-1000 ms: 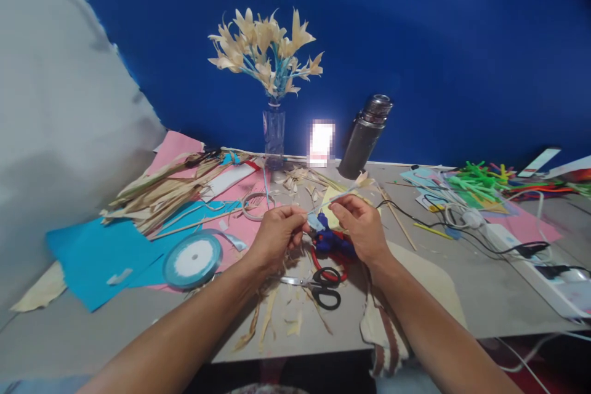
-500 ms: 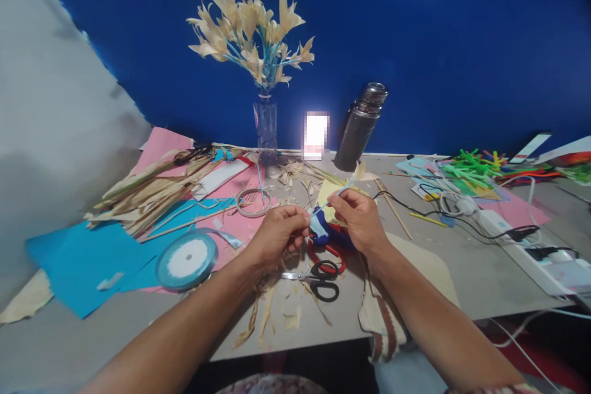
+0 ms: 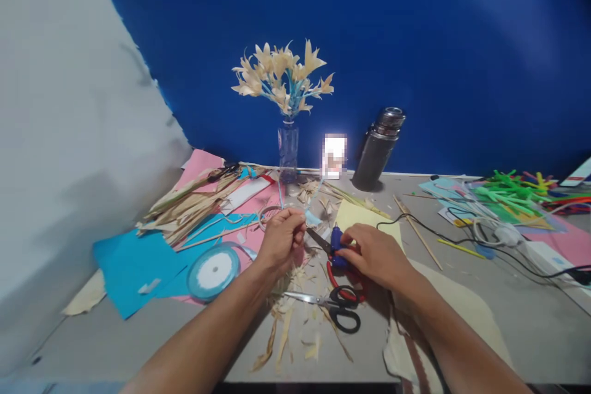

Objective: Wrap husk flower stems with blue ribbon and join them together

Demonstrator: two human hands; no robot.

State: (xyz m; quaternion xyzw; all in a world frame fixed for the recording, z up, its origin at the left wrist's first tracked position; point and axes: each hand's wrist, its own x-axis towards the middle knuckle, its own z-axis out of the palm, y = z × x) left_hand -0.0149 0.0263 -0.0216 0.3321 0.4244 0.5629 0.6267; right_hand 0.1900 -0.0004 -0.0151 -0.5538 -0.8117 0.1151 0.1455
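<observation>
My left hand (image 3: 281,239) is closed in a pinch on a thin stem wrapped in light blue ribbon (image 3: 314,217), held just above the table. My right hand (image 3: 377,253) is lowered onto the table, fingers curled round red-handled scissors (image 3: 333,271) whose blade points toward the left hand. A small dark blue object (image 3: 336,238) lies against its fingertips. Black-handled scissors (image 3: 342,313) lie shut just in front of both hands, among scraps of dried husk (image 3: 282,335).
A glass vase of cream husk flowers (image 3: 288,141) and a steel flask (image 3: 379,146) stand at the back. A blue ribbon roll (image 3: 213,271), blue paper (image 3: 132,261) and husk strips (image 3: 191,204) lie left. Cables (image 3: 462,235) and pipe cleaners (image 3: 508,192) lie right.
My right hand has let go of the stem and dropped onto the red-handled scissors. My left hand still pinches the stem. The camera has tilted and shifted the scene rightward.
</observation>
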